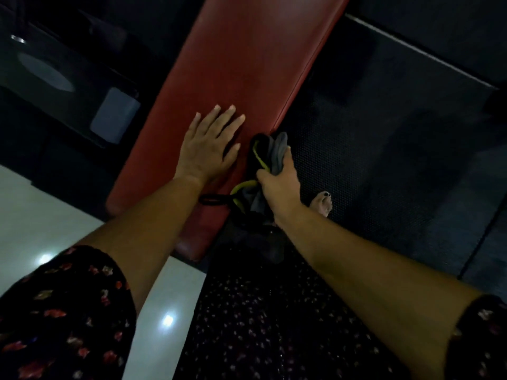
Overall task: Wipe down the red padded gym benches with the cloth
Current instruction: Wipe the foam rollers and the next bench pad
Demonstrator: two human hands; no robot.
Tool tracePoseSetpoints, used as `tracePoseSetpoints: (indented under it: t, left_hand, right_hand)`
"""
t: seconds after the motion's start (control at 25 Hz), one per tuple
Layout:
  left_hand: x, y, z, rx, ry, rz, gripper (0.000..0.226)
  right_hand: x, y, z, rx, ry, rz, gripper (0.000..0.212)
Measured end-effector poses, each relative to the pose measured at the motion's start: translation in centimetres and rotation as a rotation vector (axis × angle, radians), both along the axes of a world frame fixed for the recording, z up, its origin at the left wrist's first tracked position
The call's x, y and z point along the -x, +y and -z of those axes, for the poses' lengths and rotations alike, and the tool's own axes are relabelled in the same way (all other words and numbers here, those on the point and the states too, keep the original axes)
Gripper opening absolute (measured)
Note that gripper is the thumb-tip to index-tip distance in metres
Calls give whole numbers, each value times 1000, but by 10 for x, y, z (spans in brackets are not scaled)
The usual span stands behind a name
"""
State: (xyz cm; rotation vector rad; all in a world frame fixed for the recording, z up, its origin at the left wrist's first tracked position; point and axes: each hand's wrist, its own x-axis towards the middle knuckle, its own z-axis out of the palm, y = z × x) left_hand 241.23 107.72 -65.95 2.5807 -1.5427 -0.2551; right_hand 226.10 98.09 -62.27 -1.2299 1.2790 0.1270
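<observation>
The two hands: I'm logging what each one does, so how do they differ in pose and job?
The left hand lies flat, fingers spread, on top of the red bench pad; the right hand is curled round a bunched grey cloth at the pad's side edge. The left holds nothing; the right grips. Both forearms are bare.

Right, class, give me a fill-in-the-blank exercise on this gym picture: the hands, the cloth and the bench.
1. The left hand lies flat on the ____ bench.
2. The cloth is gripped by the ____ hand.
3. The cloth is at the bench's ____ edge.
4. The cloth is grey and black with a ____ trim.

Missing words: red; right; right; yellow
</observation>
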Motion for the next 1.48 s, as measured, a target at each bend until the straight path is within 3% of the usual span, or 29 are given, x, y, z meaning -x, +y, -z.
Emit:
tracePoseSetpoints:
  t: [0.08,0.2,0.28,0.48,0.56,0.68,0.8,0.88,0.92,1.0,1.08,1.16,1.24,1.4,1.48]
  left_hand:
    - [-1,37,7,-9,-22,60,54]
    - [1,78,10,-7,-5,126,57]
    - [4,93,11,-19,-18,164,60]
    - [7,111,19,36,-51,200,56]
    - [6,112,20,55,-60,200,54]
    - [8,111,19,78,-54,187,55]
    - [9,112,18,101,-41,190,57]
    - [7,113,16,90,-23,205,66]
    - [6,114,15,72,-20,226,70]
    - [1,115,14,43,-24,272,72]
    - [-2,117,13,37,-16,311,66]
    - [-8,124,14,42,-20,322,59]
    - [-13,136,16,40,-42,290,55]
    - [-16,161,18,13,-53,240,57]
    - [-18,161,16,3,-17,234,59]
  right_hand:
    - [1,34,-11,46,-32,-33,90]
    - [34,86,-20,124,-55,-345,95]
    - [47,86,-6,122,-31,-440,96]
    - [22,109,-7,27,15,-31,91]
    - [40,146,-17,58,-19,-155,93]
    - [64,157,-7,-51,-14,-316,97]
    - [51,145,6,-68,35,-105,92]
    - [47,158,-4,10,-24,-96,91]
    - [51,168,-11,50,-23,-186,93]
    - [70,182,-16,206,80,-613,93]
    - [93,181,-10,661,114,-1054,78]
    - [105,169,4,1135,-138,-1264,56]
    - [106,158,17,1415,-366,-1486,47]
    - [71,150,7,1621,-420,-1913,44]
    - [41,167,-6,1659,-390,-2070,57]
